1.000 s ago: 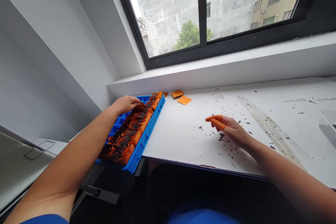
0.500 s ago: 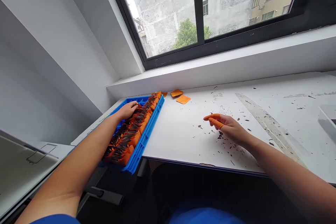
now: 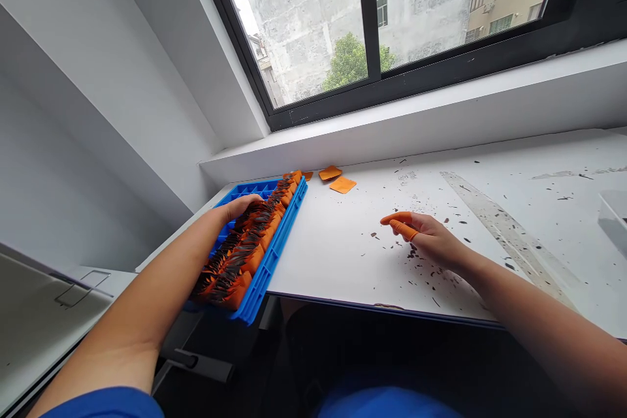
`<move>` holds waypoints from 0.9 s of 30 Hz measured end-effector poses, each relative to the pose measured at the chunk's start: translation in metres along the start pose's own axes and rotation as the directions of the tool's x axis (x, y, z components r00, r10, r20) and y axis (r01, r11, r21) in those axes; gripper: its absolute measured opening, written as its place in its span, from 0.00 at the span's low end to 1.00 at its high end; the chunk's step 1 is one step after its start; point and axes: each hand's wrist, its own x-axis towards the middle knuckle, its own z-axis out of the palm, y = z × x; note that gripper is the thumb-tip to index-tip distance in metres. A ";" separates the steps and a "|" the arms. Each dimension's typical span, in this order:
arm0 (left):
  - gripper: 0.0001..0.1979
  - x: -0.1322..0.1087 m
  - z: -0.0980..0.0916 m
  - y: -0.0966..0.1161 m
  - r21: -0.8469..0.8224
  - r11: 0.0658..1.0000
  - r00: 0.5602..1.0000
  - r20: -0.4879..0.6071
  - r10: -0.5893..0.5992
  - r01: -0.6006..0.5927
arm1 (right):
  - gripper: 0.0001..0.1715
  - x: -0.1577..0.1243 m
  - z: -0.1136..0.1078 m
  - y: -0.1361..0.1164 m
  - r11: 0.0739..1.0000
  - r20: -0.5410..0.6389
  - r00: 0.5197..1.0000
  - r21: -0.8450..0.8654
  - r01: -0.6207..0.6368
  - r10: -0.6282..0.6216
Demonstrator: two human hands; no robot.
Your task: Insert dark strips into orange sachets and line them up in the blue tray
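Note:
A blue compartment tray [image 3: 274,245] lies at the left end of the white table [image 3: 337,255], partly over its front edge. It is packed with orange pieces [image 3: 247,241] carrying dark strips. My left hand [image 3: 240,206] rests on top of those pieces near the tray's far end, fingers curled down onto them. My right hand [image 3: 424,235] lies on the table to the right, loosely curled, with orange finger cots on thumb and forefinger held close together. Whether something small sits between them I cannot make out.
Two loose orange squares [image 3: 337,179] lie by the window sill beyond the tray. Dark shavings [image 3: 431,268] are scattered across the table around my right hand. A pale streak [image 3: 494,222] crosses the table. A grey box corner [image 3: 614,219] shows at the right edge.
My left hand slid a little toward me along the tray's orange pieces. My right hand has barely moved. The camera tilted slightly.

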 end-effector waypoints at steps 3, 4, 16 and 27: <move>0.28 0.000 -0.004 -0.002 -0.048 0.997 0.997 0.054 -0.049 0.052 | 0.21 -0.002 0.000 -0.004 1.000 -0.004 1.000 -0.009 -0.002 0.002; 0.30 -0.001 -0.006 -0.003 -0.051 0.996 0.996 0.064 -0.068 0.071 | 0.21 -0.002 -0.001 -0.005 1.000 -0.004 1.000 -0.014 -0.004 0.004; 0.31 -0.008 -0.012 -0.006 -0.084 0.991 0.995 0.002 -0.104 0.104 | 0.24 -0.001 -0.001 -0.005 0.998 0.055 0.997 -0.019 -0.054 0.055; 0.32 -0.011 -0.036 -0.023 0.079 0.996 0.999 0.023 -0.034 0.032 | 0.24 -0.001 -0.001 -0.005 0.998 0.044 0.999 -0.054 -0.011 0.014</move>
